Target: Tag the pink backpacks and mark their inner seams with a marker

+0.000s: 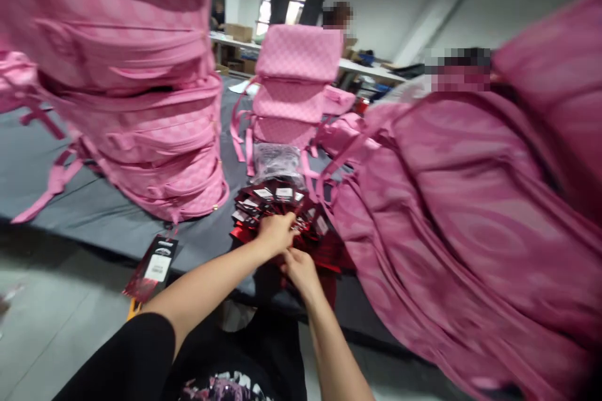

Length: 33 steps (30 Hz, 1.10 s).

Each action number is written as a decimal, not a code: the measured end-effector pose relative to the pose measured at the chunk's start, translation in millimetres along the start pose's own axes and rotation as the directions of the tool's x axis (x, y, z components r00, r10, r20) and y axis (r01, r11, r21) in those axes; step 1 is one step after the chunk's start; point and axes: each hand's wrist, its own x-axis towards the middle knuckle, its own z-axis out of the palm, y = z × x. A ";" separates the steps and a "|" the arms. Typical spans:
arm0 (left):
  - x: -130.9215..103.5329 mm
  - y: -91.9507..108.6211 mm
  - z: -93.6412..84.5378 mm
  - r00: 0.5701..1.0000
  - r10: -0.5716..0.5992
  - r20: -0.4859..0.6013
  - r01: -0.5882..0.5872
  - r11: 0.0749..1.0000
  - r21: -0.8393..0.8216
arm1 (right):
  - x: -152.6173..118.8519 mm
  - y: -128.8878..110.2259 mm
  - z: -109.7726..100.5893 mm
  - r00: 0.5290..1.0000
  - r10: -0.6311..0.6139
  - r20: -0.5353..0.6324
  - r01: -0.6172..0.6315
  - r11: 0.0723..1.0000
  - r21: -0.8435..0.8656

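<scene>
A fan of red and black hang tags (pixel 283 193) with white labels lies on the grey-covered table in front of me. My left hand (pixel 277 233) reaches over the near side of the fan, its fingers closed at the middle where the tags come together. Just below it, my right hand (pixel 301 270) is closed in a pinch close to my left fingers. What either hand pinches is too small and blurred to make out. Behind the tags sits a clear plastic bag (pixel 277 161), its contents indistinct.
Tall stacks of pink backpacks (pixel 160 119) stand at left and, close by, pink backpacks (pixel 470 200) at right. A smaller pink pile (pixel 298 56) rises behind the plastic bag. One hang tag (pixel 157 263) dangles over the table's front edge. Other people are in the background.
</scene>
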 end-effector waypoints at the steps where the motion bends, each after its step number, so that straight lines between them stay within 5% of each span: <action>1: 3.0 2.9 1.2 1.000 -0.028 -0.001 0.028 0.999 -0.019 | -5.7 -1.0 -5.8 0.998 -0.003 0.060 0.003 1.000 0.008; 3: 9.5 4.9 -0.6 0.996 -0.090 -0.015 0.088 0.993 -0.079 | -15.9 -3.4 -17.8 0.984 -0.012 0.178 0.008 1.000 0.019; 6: 9.9 -3.4 -14.1 0.990 -0.138 -0.032 0.127 0.966 -0.225 | -25.8 -11.8 -30.1 0.979 0.070 0.191 -0.097 0.986 0.137; 9: -19.9 -20.7 -31.6 0.977 -0.188 -0.098 0.132 0.901 -0.413 | -30.7 -29.7 -25.9 0.980 0.114 0.165 -0.154 0.955 0.254; 16: -136.3 -67.8 -66.9 0.895 -0.364 -0.258 0.049 0.655 -0.754 | -31.8 -91.8 61.7 0.928 -0.129 0.349 0.038 0.966 0.257; 20: -171.7 -91.6 -100.2 0.783 -0.466 -0.412 -0.063 0.600 -0.797 | -37.0 -126.6 111.9 0.820 -0.312 0.479 0.214 0.944 0.250; 25: -199.2 -112.1 -144.1 0.718 -0.480 -0.505 -0.128 0.622 -0.772 | -40.0 -173.5 139.4 0.611 -0.485 0.625 0.414 0.869 0.270; 27: -207.9 -118.9 -163.5 0.645 -0.521 -0.560 -0.191 0.599 -0.777 | -35.2 -190.6 145.5 0.511 -0.562 0.650 0.491 0.812 0.316; 28: -211.3 -123.0 -174.0 0.588 -0.545 -0.598 -0.228 0.597 -0.769 | -30.4 -198.4 148.8 0.499 -0.602 0.623 0.534 0.780 0.326; 31: -215.8 -139.7 -204.9 0.438 -0.538 -0.720 -0.188 0.728 -0.659 | -6.9 -217.9 160.5 0.603 -0.671 0.432 0.700 0.705 0.117; 33: -212.5 -153.1 -219.6 0.473 -0.427 -0.771 0.010 0.877 -0.480 | 11.8 -226.7 168.4 0.654 -0.675 0.341 0.748 0.644 -0.158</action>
